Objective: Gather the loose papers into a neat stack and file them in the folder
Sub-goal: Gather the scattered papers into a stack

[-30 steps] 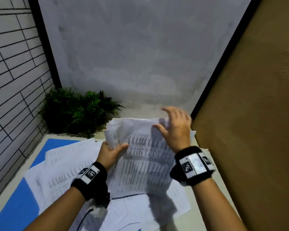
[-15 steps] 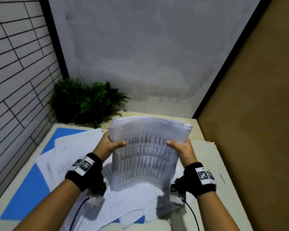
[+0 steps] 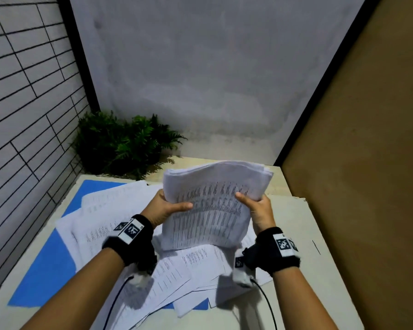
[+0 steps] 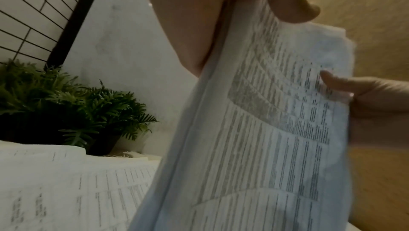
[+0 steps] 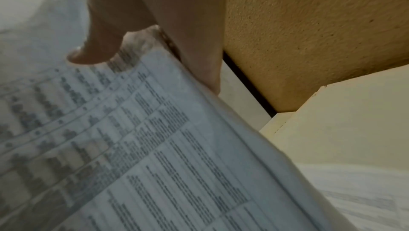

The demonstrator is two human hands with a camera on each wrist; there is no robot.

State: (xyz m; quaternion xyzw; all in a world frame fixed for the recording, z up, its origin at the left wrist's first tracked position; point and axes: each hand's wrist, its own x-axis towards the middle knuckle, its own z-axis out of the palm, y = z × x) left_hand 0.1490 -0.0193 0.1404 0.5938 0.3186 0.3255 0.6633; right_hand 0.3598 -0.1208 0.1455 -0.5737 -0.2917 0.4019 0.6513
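I hold a thick stack of printed papers point(image 3: 210, 206) upright over the table, its lower edge near the sheets below. My left hand point(image 3: 167, 207) grips its left edge, thumb across the front. My right hand point(image 3: 258, 208) grips the right edge the same way. In the left wrist view the stack point(image 4: 265, 129) fills the middle, with my left thumb point(image 4: 294, 7) on top. In the right wrist view the thumb point(image 5: 97, 49) of my right hand presses the printed page point(image 5: 132, 138). Loose papers point(image 3: 105, 225) lie scattered beneath. A cream folder point(image 3: 308, 234) lies open at the right.
A blue mat point(image 3: 45, 270) lies under the loose sheets on the left. A green potted fern point(image 3: 122, 144) stands in the back left corner. A tiled wall is on the left, a grey wall behind, and a brown board point(image 3: 367, 163) on the right.
A second ago my right hand reached over the top of the sheets; it has since moved to the right edge. The sheets are now squared into one stack held between both hands.
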